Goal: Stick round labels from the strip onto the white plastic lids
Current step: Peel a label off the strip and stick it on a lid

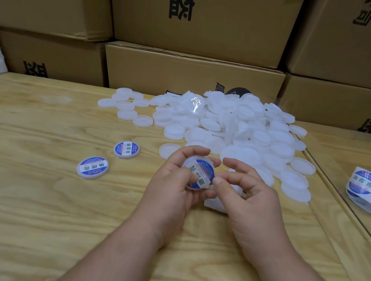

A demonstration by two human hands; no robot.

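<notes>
Two labelled lids done at desk left; left hand fingers clamp third lid, right hand thumb pressing its label; big unlabelled pile remains.

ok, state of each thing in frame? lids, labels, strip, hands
Held lid: label on, gripped in left hand.
Right hand: thumb pressing the label's edge.
Two finished lids: labelled, flat on table.
Lid pile: unlabelled, heaped.
Label strip: curled, lying at right, untouched.
</notes>
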